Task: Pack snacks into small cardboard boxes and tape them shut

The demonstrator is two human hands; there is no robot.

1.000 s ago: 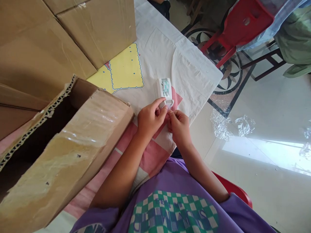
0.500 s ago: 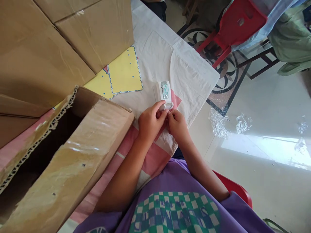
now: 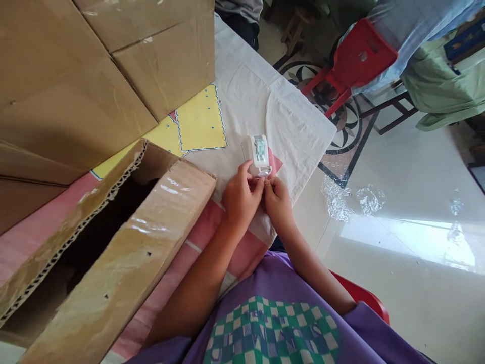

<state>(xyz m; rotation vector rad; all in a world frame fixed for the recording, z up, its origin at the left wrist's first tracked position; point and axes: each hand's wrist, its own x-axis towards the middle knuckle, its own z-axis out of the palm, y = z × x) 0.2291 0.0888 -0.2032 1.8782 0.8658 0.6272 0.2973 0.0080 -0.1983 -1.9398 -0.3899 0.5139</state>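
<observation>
A small white tape dispenser point(image 3: 259, 151), with a clear roll marked in green, stands on the cloth-covered table just beyond my hands. My left hand point(image 3: 242, 194) is closed at its near end; the index finger is beside the casing, and the thumb tip pinches in front of the cutter. Tight against it, my right hand point(image 3: 278, 197) is curled with thumb and finger pinched together. A thin shiny bit of clear tape point(image 3: 261, 177) shows at the fingertips; most of it is hidden by the fingers.
An open cardboard box point(image 3: 159, 222) lies at my left, with a stack of large cartons point(image 3: 113, 65) behind it. Yellow sheets point(image 3: 200, 121) stick out beneath the cartons. Crumpled clear plastic point(image 3: 335, 199) and a red chair point(image 3: 356, 55) are on the floor side at right.
The view has shifted slightly, so most things sit a little lower. The left thumb and index finger look further apart; both hands stay close together by the dispenser.
</observation>
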